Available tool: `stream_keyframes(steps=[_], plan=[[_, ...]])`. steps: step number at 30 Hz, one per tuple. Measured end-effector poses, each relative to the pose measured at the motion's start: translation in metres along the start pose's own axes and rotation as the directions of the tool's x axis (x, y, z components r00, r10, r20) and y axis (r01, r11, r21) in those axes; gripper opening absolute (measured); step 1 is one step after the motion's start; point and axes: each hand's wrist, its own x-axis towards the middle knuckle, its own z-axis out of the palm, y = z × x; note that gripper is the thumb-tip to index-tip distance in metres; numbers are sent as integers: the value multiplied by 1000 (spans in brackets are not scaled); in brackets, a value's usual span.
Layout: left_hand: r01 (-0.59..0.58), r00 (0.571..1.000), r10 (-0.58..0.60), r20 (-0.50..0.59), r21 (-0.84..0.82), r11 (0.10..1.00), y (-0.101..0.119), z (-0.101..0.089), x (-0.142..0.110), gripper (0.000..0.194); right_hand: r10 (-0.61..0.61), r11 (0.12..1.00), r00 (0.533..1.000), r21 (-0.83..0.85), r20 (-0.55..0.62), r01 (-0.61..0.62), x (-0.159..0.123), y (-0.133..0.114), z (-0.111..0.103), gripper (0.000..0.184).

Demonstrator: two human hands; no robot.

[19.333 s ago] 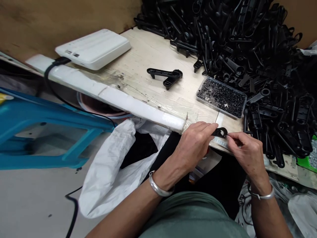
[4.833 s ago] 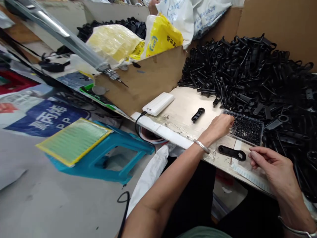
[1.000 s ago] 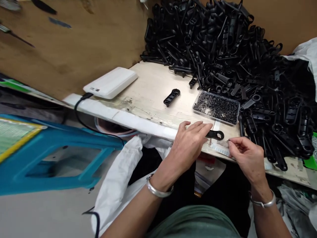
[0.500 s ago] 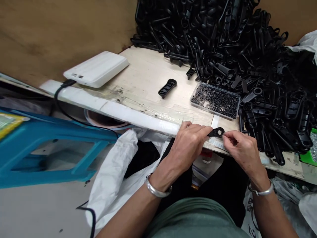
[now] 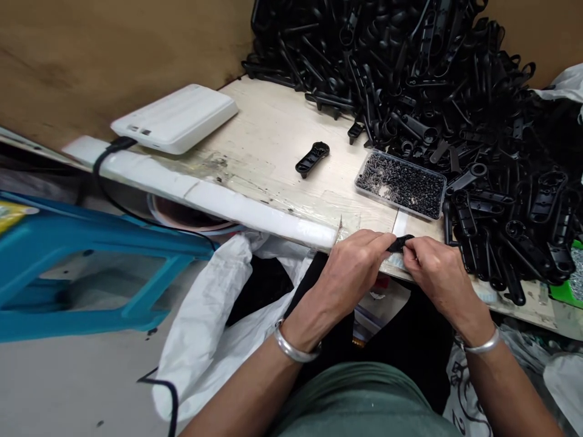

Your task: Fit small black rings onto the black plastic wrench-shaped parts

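My left hand [image 5: 353,267] is closed round a small black plastic part [image 5: 397,244] at the near edge of the wooden table [image 5: 273,139]. My right hand [image 5: 432,273] meets it from the right, fingertips pinched on the same part's end, so most of the part is hidden between the fingers. Just beyond the hands stands a clear tray of small black screws [image 5: 401,183]. A single black plastic part [image 5: 312,159] lies alone on the table further left.
A big heap of black plastic parts [image 5: 455,91] fills the table's back and right. A white power bank [image 5: 175,118] with a black cable lies at the left. A white sack [image 5: 214,315] hangs below the edge, beside a blue plastic stool [image 5: 91,261].
My right hand moved left onto the black part and now covers its ring end, which showed half a second ago. My left hand keeps its hold.
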Motion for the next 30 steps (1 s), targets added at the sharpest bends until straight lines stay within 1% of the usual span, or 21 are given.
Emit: stream_keyframes(steps=[4, 7, 10, 13, 16, 18, 20, 22, 24, 27, 30], plan=[[-10, 1000, 10, 1, 24, 1000, 1, -1, 1, 17, 8, 999, 993, -32, 121, -4, 5, -3, -6, 17], [-9, 1000, 9, -8, 20, 1000, 1, -1, 2, 15, 59, 998, 983, 3, 175, -60, 8, -4, -11, 17], [-23, 1000, 23, 5, -26, 999, 0, 0, 2, 15, 142, 977, 972, 130, 190, -168, 10, -3, -15, 17], [-38, 998, 41, 53, -54, 998, 0, 0, 1, 20, 212, 915, 950, 294, 230, -275, 12, 0, -17, 17], [-35, 992, 37, 122, -24, 999, 2, -1, 1, 26, 274, 861, 927, 364, 255, -355, 14, 4, -15, 20], [-34, 985, 30, 168, 17, 999, 4, -2, 1, 27, 293, 851, 921, 369, 255, -373, 14, 4, -13, 21], [-40, 980, 29, 198, 52, 998, 6, -2, 2, 26, 303, 862, 923, 346, 237, -372, 14, 3, -11, 23], [-47, 977, 32, 212, 69, 996, 7, -3, 2, 25, 321, 875, 925, 310, 205, -373, 14, 1, -10, 23], [-51, 974, 33, 223, 74, 996, 8, -4, 3, 24, 347, 870, 918, 301, 191, -391, 12, 0, -9, 24], [-54, 973, 35, 229, 76, 996, 9, -6, 3, 24, 375, 830, 896, 346, 236, -438, 11, 1, -9, 24], [-56, 975, 39, 219, 75, 996, 9, -6, 3, 24, 355, 841, 901, 336, 248, -424, 11, 3, -10, 23]])
